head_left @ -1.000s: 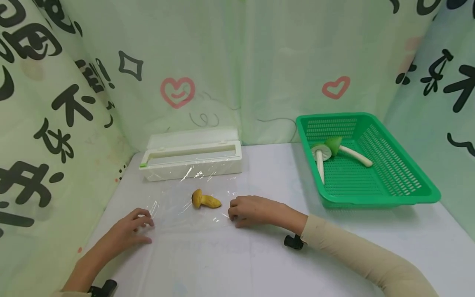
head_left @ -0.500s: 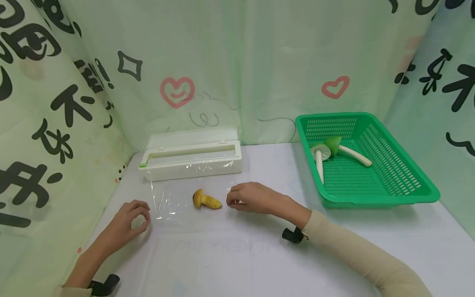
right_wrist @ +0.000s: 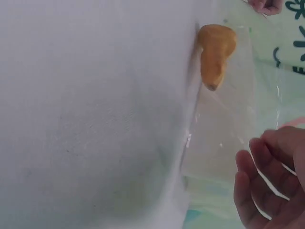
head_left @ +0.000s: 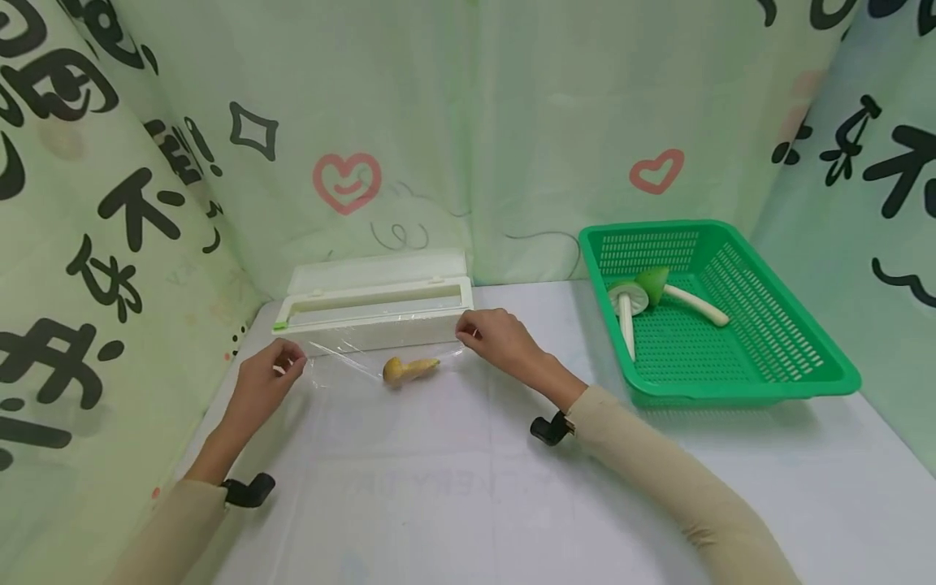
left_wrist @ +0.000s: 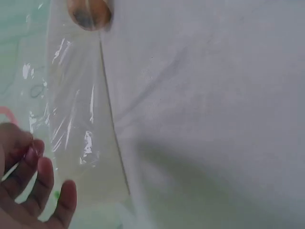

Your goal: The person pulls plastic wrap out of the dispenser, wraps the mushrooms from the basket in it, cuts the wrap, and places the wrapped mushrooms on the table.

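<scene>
A sheet of clear cling film (head_left: 347,355) stretches between my two hands in front of the white dispenser box (head_left: 395,331). My left hand (head_left: 266,375) pinches its left corner between thumb and forefinger. At the opposite corner, my right hand (head_left: 503,343) pinches the film with its fingertips, the other fingers loosely bent in the right wrist view. A yellow-brown mushroom (head_left: 406,371) lies on its side between the hands, cap to the left, overlapped by the film in the head view. The left wrist view catches only the mushroom's cap (left_wrist: 89,13).
Behind the hands, the dispenser's lid (head_left: 380,266) stands raised against the curtain. To the right is a green plastic basket (head_left: 746,390) holding green-capped mushrooms (head_left: 652,283) with white stems. Printed curtains enclose the white table (head_left: 409,504) at the back and sides.
Both hands have moved away from me toward the dispenser, raising the film's front edge with them. The mushroom has shifted slightly back and turned a little. The basket stays put.
</scene>
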Tool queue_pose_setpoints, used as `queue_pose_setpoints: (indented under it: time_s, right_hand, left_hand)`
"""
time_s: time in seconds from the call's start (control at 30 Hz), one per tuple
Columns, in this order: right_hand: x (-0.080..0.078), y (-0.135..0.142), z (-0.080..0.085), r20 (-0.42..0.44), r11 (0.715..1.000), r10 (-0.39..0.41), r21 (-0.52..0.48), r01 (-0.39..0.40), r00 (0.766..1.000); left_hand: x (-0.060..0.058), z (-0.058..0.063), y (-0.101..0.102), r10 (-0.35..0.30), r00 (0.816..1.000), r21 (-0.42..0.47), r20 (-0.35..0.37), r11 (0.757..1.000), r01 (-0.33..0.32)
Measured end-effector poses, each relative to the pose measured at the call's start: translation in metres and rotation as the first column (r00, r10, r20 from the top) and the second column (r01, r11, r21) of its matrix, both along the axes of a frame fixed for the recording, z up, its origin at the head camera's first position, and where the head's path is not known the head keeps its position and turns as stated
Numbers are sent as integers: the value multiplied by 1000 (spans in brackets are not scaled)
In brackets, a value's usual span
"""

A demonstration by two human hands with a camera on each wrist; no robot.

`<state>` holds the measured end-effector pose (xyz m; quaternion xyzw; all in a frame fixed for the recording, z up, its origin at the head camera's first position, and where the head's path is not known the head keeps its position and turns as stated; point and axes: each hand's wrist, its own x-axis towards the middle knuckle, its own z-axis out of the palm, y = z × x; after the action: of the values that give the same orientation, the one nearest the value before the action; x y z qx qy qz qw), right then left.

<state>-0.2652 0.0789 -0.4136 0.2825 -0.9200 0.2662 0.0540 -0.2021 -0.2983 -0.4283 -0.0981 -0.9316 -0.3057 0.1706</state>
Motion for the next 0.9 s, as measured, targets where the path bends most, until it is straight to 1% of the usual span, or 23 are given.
queue_pose_setpoints:
  time_s: [0.1, 0.17, 0.3, 0.4, 0.5, 0.57, 0.63, 0.77, 0.87, 0.9]
  right_hand:
    - [-7, -2, -9, 9, 996, -86, 11, 86, 996]
    - [-11, -3, -14, 8, 992, -124, 39, 124, 992]
    - [-15, -6, -22, 20, 978, -182, 107, 179, 983]
    - [-17, -8, -27, 28, 963, -224, 158, 217, 974]
    - [-19, -10, -30, 29, 947, -267, 194, 257, 963]
    - [-20, -12, -31, 30, 940, -280, 209, 268, 959]
    - [-20, -12, -30, 36, 938, -284, 220, 270, 958]
    - [-20, -11, -28, 61, 942, -267, 226, 247, 962]
    - [-19, -10, -26, 75, 949, -246, 221, 224, 966]
    - [-18, -10, -25, 75, 950, -241, 220, 219, 968]
  left_hand:
    - [-16, -6, 5, 76, 997, 19, 13, 997, -76]
    - [-23, -10, 7, 114, 993, 13, 38, 993, -115]
    - [-31, -19, 6, 168, 979, -9, 111, 986, -168]
    - [-35, -24, 8, 204, 965, -17, 168, 979, -204]
    - [-40, -27, 12, 223, 955, -20, 196, 975, -223]
    - [-42, -30, 12, 218, 955, -19, 200, 976, -219]
    - [-42, -31, 11, 194, 962, 3, 191, 980, -198]
    - [-41, -31, 6, 102, 975, 67, 196, 991, -117]
    - [-39, -27, 2, 37, 975, 100, 217, 993, -60]
    - [-37, -25, 1, 26, 976, 103, 217, 994, -49]
